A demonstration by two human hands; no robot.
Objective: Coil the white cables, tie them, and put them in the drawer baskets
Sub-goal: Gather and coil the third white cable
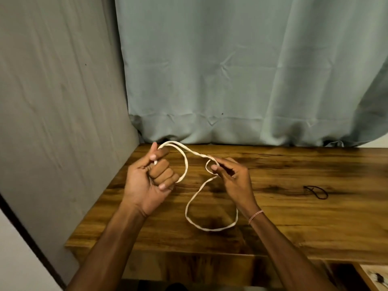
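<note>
A flat white cable (190, 203) is held above the wooden table (294, 217). My left hand (150, 181) is a closed fist around one end, with a loop rising over the thumb and curving down past the knuckles. My right hand (232, 181) pinches the cable between thumb and fingertips, where it makes a small curl. From there a long loop hangs down and rests on the table in front of my right wrist.
A thin black tie (317, 192) lies on the table to the right. A pale green curtain (241, 70) hangs behind the table, and a grey panel (52, 101) stands at the left. At the bottom right corner, part of an open drawer (373, 277) shows.
</note>
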